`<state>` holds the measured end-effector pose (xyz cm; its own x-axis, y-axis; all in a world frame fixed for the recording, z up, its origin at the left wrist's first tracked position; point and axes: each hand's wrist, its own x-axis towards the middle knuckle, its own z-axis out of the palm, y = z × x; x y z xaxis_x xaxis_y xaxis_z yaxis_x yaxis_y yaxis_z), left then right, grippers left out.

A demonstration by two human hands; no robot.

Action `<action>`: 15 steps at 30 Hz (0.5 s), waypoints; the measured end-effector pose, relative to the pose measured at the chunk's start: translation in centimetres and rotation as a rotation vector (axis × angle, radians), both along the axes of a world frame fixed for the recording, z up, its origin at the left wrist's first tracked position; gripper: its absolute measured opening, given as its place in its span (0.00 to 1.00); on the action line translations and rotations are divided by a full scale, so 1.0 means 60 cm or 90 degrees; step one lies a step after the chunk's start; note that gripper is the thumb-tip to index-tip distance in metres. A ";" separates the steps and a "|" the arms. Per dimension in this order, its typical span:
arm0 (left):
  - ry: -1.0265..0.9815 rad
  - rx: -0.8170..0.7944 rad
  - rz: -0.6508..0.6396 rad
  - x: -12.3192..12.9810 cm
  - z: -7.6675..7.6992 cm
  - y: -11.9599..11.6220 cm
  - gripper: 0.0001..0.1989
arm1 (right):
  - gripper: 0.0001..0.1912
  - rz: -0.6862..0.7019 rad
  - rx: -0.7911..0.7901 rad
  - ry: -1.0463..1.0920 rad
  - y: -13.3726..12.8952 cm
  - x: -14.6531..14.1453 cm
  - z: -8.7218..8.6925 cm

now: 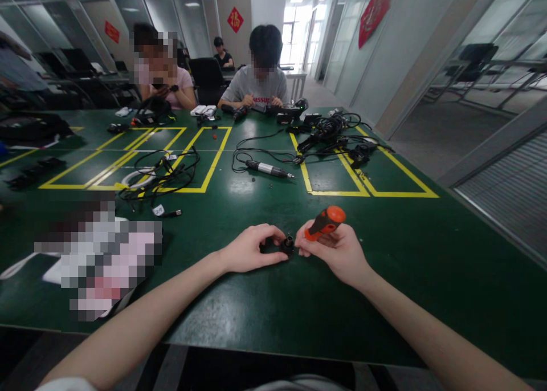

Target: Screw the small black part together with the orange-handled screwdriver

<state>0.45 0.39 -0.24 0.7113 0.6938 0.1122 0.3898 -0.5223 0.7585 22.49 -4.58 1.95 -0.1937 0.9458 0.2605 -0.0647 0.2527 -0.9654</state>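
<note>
My left hand [256,247] rests on the green table, its thumb and fingers closed round a small dark round part [288,245] with a metal stub on top. Close by on the right, my right hand [335,248] grips a screwdriver [327,221] with an orange and black handle. Its orange butt end points up and away from me. The screwdriver's tip is hidden by my fingers, so I cannot tell whether it touches the part.
Beyond my hands a black and silver pen-shaped electric tool [269,168] lies with its cord. Black cables [171,171] lie left, and a larger cable heap [329,134] lies right. A blurred-out pouch-like item [115,265] is near my left forearm. Two people [260,83] sit across the table [239,317].
</note>
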 end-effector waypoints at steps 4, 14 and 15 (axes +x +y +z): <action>-0.001 -0.002 0.000 0.001 0.001 -0.001 0.15 | 0.14 -0.016 0.046 -0.006 0.002 0.000 0.003; -0.002 0.006 0.001 0.000 0.000 0.000 0.15 | 0.15 0.034 -0.008 0.057 0.005 0.004 -0.008; -0.002 0.005 0.000 0.000 0.000 0.000 0.15 | 0.15 0.031 -0.008 0.059 0.005 0.005 -0.009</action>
<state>0.43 0.39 -0.22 0.7108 0.6932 0.1194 0.3880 -0.5279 0.7555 22.77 -4.28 1.43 -0.2155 0.9391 0.2677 -0.1662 0.2349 -0.9577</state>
